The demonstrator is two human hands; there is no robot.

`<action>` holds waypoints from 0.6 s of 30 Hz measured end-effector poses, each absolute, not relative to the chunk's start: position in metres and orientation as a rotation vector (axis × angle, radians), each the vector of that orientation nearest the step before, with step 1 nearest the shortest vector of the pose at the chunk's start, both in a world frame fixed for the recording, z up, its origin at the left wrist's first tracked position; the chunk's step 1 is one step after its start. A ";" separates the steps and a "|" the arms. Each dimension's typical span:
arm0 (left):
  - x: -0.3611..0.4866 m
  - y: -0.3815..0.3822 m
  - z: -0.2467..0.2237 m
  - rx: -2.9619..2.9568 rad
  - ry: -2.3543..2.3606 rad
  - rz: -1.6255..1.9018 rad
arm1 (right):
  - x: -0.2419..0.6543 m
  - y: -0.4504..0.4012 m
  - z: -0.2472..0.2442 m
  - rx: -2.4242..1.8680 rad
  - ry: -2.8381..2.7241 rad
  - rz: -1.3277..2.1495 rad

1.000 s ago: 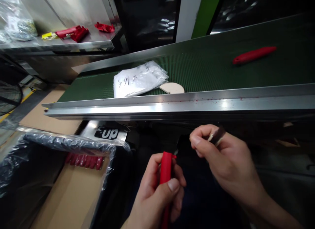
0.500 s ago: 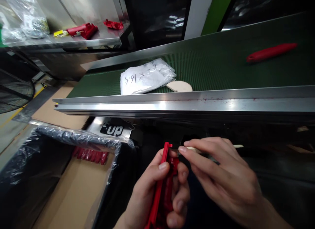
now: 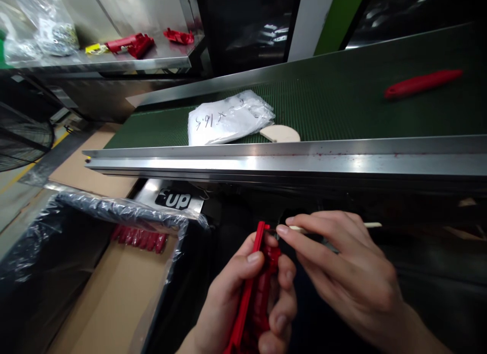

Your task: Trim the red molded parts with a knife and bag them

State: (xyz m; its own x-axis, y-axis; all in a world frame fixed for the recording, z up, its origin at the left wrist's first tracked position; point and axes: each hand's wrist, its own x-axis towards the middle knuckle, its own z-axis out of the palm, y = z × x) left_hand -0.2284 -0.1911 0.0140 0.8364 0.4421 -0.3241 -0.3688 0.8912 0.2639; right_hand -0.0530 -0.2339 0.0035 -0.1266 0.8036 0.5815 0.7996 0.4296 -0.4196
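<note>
A long red plastic part [image 3: 262, 283] stands tilted in my left hand [image 3: 228, 288], whose thumb and fingers wrap round it. My right hand [image 3: 342, 262] is closed on a thin tool with a pale handle [image 3: 373, 224]. That tool's thin tip points left and meets the upper end of the red part, near my left fingertips. Whether the tip touches the part is too small to tell.
Beyond my hands runs a green conveyor [image 3: 335, 105] with a metal rail [image 3: 236, 158], bearing a plastic bag [image 3: 228, 118], a pale curved piece [image 3: 281, 133] and a red piece [image 3: 422, 84]. At left, a lined box [image 3: 110, 293] holds several wrapped red parts [image 3: 140, 238].
The thin tip of the tool now shows at the red part's upper end. Both hands keep their hold, and the view has shifted slightly.
</note>
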 end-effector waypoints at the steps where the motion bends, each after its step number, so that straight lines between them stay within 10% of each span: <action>1: -0.229 -0.191 0.013 0.199 0.378 0.418 | -0.053 -0.234 0.003 -1.360 -1.908 0.009; 18: -0.234 -0.196 0.007 0.184 0.328 0.358 | -0.053 -0.236 0.001 -1.402 -1.867 -0.113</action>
State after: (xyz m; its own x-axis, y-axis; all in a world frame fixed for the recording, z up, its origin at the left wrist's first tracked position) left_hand -0.2335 -0.1955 0.0067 0.8847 0.3715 -0.2814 -0.3123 0.9208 0.2337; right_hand -0.0534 -0.2358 0.0009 -0.0849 0.7767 0.6241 0.8461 0.3870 -0.3666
